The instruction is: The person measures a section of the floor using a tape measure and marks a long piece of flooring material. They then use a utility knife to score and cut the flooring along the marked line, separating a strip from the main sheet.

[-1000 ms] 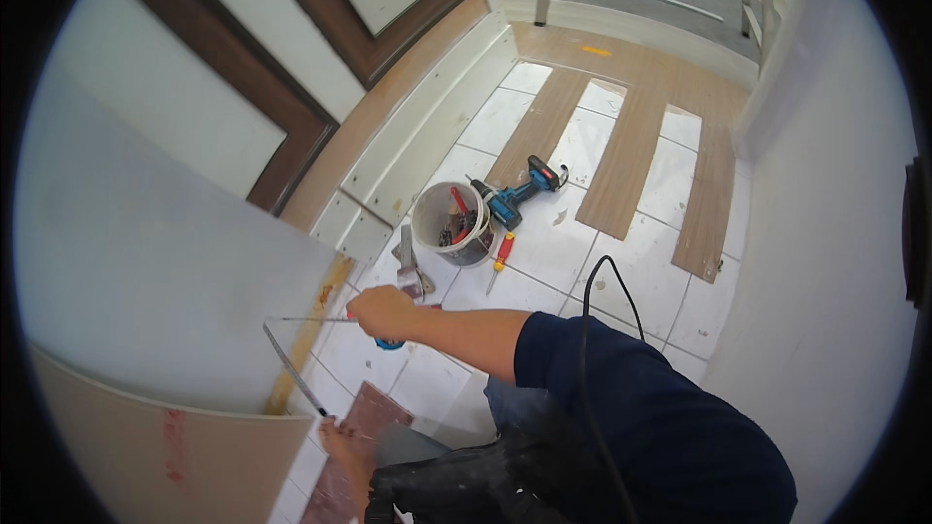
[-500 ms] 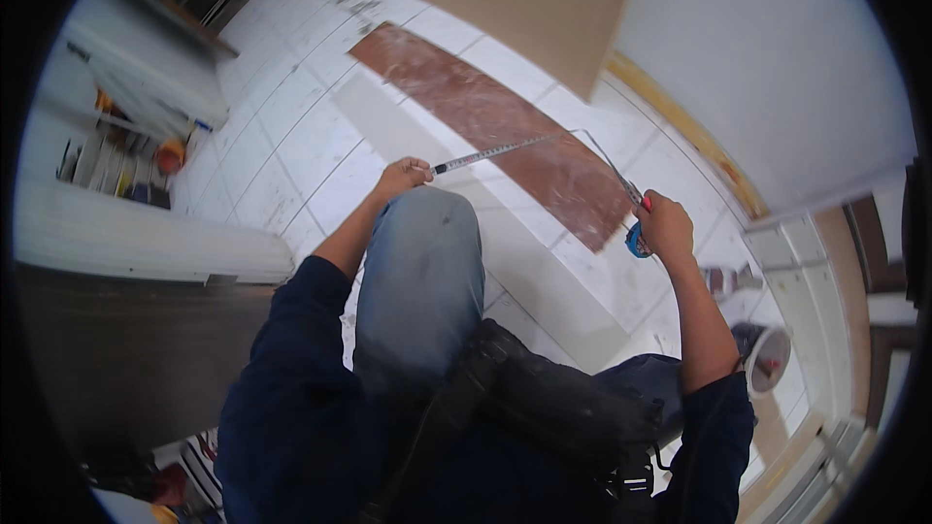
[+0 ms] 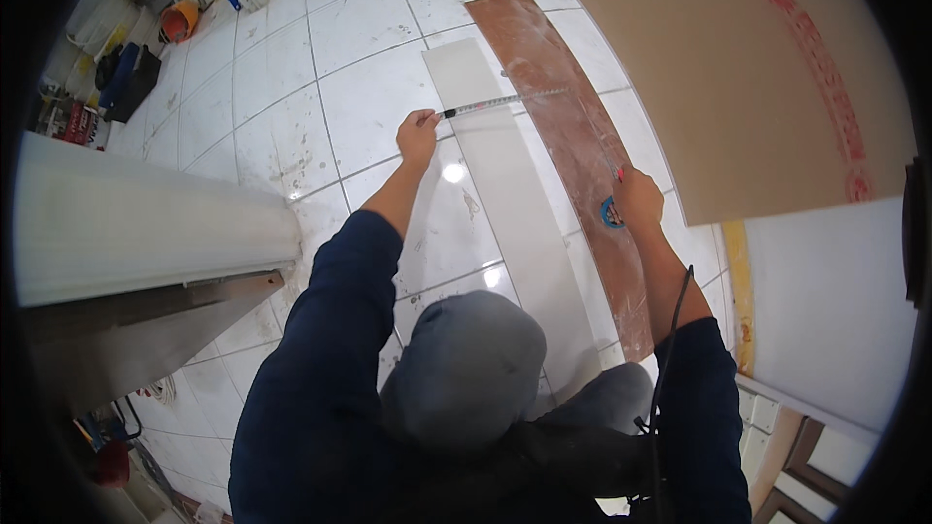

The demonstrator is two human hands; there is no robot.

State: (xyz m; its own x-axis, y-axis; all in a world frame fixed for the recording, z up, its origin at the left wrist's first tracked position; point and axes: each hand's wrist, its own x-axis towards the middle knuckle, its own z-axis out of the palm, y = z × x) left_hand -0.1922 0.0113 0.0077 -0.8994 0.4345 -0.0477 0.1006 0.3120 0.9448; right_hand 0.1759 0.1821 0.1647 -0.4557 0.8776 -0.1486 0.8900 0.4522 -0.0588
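Note:
My left hand (image 3: 417, 139) is closed, pinching the end of a measuring tape's blade (image 3: 482, 105) beside the left edge of a pale grey strip of board (image 3: 515, 199). The blade runs to the right above this strip and a dusty reddish-brown board (image 3: 566, 118), then bends back toward my right hand. My right hand (image 3: 638, 197) grips the blue tape measure (image 3: 612, 213) over the brown board's right edge. The two boards lie side by side on the floor. Fingers wrapped behind the case are partly hidden.
A large tan panel (image 3: 718, 68) with red markings leans at the right. White tiles (image 3: 374, 97) cover the dirty floor. An orange bucket (image 3: 179, 21) and a dark box (image 3: 133, 82) stand at the far left, beyond a white wall end (image 3: 155, 199).
The view has shifted, showing more floor on the left and more of the tan panel. Both hands have moved farther forward along the boards, still holding the tape; its case is now over the brown board.

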